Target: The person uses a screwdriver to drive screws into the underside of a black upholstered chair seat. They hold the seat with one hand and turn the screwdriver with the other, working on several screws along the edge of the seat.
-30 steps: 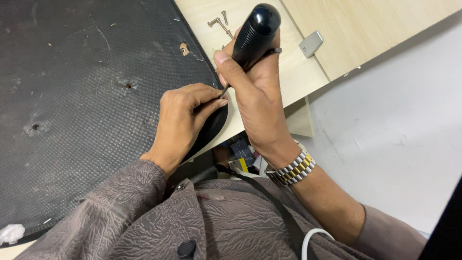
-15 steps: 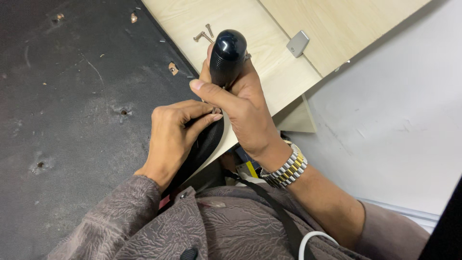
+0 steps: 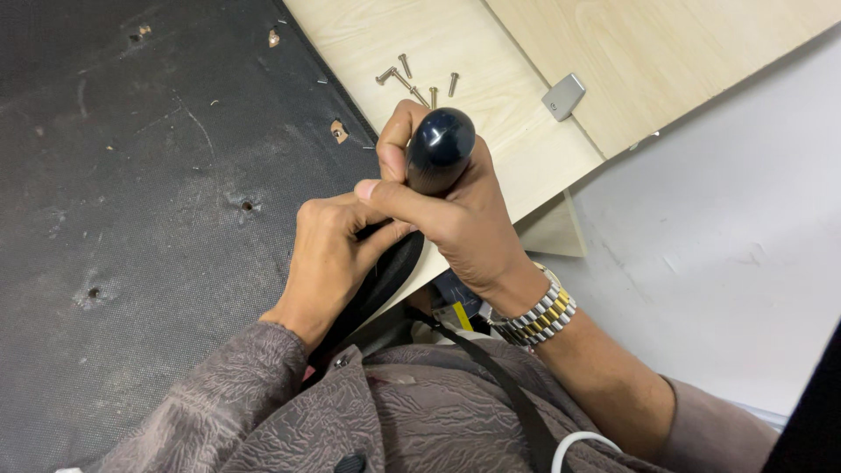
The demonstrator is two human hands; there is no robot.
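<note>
Since a moment ago our screwdriver [image 3: 438, 149] has swung upright, its glossy black rounded handle facing us, clamped in our right hand [image 3: 455, 219] over the pale wooden board's [image 3: 491, 96] edge while our left hand [image 3: 337, 254] pinches its lower end.

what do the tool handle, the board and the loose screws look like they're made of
Tool handle: glossy black, likely hard plastic, with a bright highlight. Board: pale wood or wood-look laminate, matte, with visible grain. Screws: metal, dull silver sheen.
</note>
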